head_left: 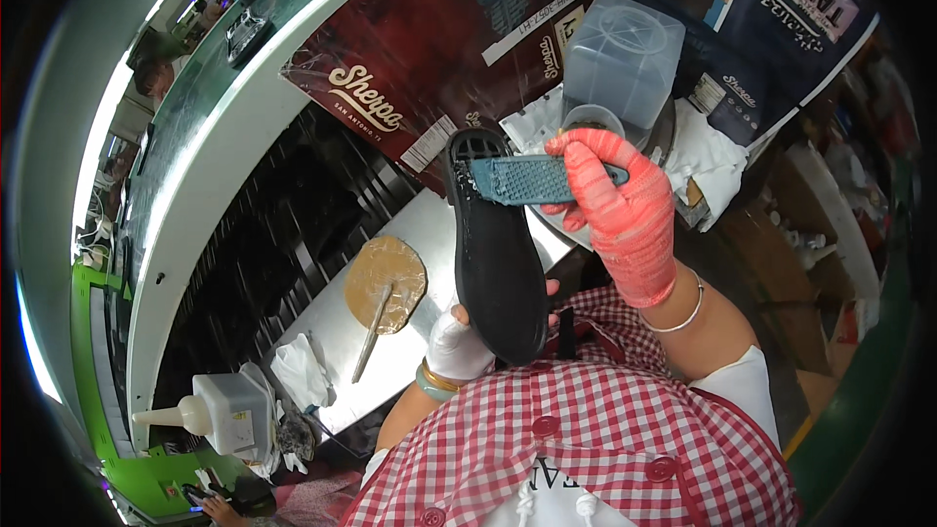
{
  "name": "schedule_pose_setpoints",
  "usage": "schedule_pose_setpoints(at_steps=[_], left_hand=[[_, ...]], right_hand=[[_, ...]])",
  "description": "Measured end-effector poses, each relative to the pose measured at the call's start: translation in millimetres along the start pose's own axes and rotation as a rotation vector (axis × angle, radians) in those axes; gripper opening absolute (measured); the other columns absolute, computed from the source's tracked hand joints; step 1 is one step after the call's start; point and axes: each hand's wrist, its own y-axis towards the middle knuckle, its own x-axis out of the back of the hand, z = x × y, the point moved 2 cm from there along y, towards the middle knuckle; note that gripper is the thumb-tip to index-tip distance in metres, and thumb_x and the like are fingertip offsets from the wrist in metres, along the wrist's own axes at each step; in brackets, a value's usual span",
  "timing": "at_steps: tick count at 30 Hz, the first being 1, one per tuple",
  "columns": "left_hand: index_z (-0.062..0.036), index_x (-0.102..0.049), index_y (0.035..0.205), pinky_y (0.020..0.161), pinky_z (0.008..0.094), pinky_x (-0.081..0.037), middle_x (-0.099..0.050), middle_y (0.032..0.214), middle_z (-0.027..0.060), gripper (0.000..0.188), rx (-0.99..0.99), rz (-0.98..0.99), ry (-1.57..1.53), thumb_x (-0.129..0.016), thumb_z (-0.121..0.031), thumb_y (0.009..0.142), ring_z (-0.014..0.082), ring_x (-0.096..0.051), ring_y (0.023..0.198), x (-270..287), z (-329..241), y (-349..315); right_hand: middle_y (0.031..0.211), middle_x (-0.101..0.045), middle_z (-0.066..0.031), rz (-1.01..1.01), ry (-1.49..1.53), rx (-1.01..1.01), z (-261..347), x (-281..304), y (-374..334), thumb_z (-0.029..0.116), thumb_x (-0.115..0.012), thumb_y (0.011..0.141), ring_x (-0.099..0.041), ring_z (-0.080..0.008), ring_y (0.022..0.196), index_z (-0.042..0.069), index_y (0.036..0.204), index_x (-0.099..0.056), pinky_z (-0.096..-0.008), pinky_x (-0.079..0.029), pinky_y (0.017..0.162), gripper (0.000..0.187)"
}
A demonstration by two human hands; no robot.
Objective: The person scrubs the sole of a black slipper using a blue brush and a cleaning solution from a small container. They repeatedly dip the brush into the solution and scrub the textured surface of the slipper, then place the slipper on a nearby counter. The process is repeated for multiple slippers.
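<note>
My left hand [457, 344], in a white glove with bare fingertips, grips a black shoe sole [498, 268] by its near end. The sole stands tilted, its inner side facing me, with a ribbed grid at the far end. In a coral knitted glove, my right hand [625, 220] holds a blue brush [527, 181] with a textured surface. The brush's tip lies against the sole's upper part, where whitish smears show along the rim. Just beyond my right hand stands a small translucent cup [593, 120], partly hidden by the glove.
A large translucent container [625, 54] stands behind the cup, beside white cloth [708, 161]. On the metal bench [332, 371] lie a round tan disc [376, 273] and a thin stick [369, 342]. A white-nozzled bottle [229, 415] is at lower left. Dark red cardboard [390, 49] stands behind.
</note>
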Motion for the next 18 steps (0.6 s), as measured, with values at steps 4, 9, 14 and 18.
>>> schedule_pose_setpoints(at_steps=[4,9,14,18], left_hand=[[-0.0053,-0.024,0.139,0.098,0.0568,-0.038,-0.037,0.136,0.0181,0.089,-0.006,0.014,-0.042,-0.071,-0.043,0.074,0.0399,-0.036,0.126,4.9,2.5,0.5],[-0.0041,-0.03,0.136,0.097,0.0519,-0.041,-0.043,0.132,0.0178,0.079,-0.071,-0.064,-0.089,-0.067,-0.043,0.078,0.0344,-0.045,0.12,6.1,3.7,2.1],[-0.0039,-0.034,0.134,0.096,0.0499,-0.043,-0.045,0.13,0.0172,0.075,-0.099,-0.03,-0.098,-0.064,-0.046,0.079,0.0318,-0.049,0.116,9.1,3.8,5.1],[-0.005,-0.036,0.134,0.099,0.0466,-0.041,-0.046,0.13,0.0162,0.074,-0.12,-0.097,-0.123,-0.062,-0.049,0.08,0.0298,-0.049,0.116,13.3,6.1,3.5]], right_hand=[[0.08,-0.063,-0.0052,0.061,-0.045,-0.054,3.2,0.6,-5.6,0.015,-0.054,0.091,-0.061,-0.0085,0.064,0.0,0.095,-0.062,-0.0201,-0.049,0.053,0.018],[0.079,-0.064,-0.0072,0.079,-0.035,-0.191,-5.2,-0.4,-32.0,0.013,-0.055,0.09,-0.062,-0.0095,0.065,-0.002,0.093,-0.063,-0.0219,-0.052,0.056,0.018],[0.076,-0.064,-0.007,0.072,-0.057,-0.207,-10.3,-2.7,-42.2,0.013,-0.055,0.09,-0.062,-0.0097,0.063,-0.002,0.093,-0.063,-0.0216,-0.051,0.056,0.017],[0.078,-0.064,-0.0076,0.126,-0.058,-0.263,-11.4,-2.0,-45.5,0.012,-0.055,0.09,-0.061,-0.0099,0.063,-0.003,0.092,-0.063,-0.0217,-0.051,0.056,0.016]])
